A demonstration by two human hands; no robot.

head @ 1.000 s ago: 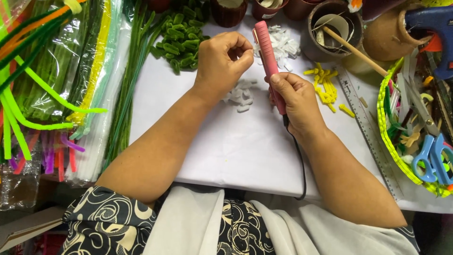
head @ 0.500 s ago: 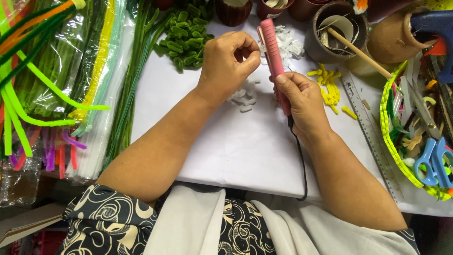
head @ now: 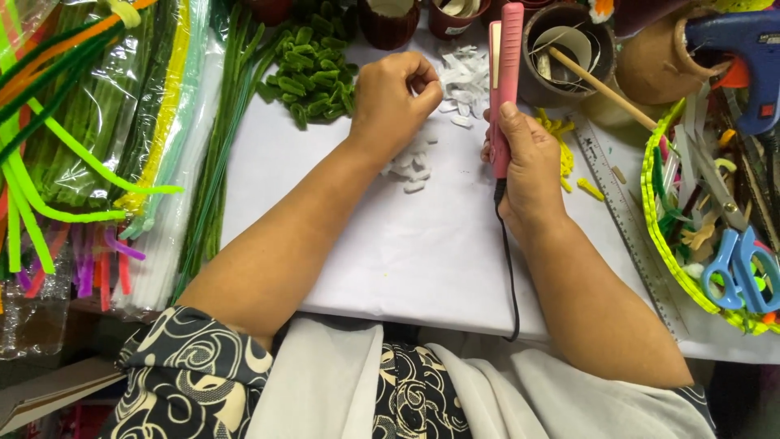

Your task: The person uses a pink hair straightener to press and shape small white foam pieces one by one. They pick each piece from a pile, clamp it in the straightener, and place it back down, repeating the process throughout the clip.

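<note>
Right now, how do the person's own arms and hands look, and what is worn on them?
Both forearms are bare up to the elbows. No rings, watch or gloves show on the left hand or the right hand. Each upper arm has a black sleeve with pale swirl patterns, under a plain white apron or cloth.

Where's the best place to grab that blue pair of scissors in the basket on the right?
Take the blue scissors by the looped handles, coming from above. The handles lie on top of the clutter in the green-rimmed basket, while the blades point away under other tools, so the loops are probably the only free grip.
</note>
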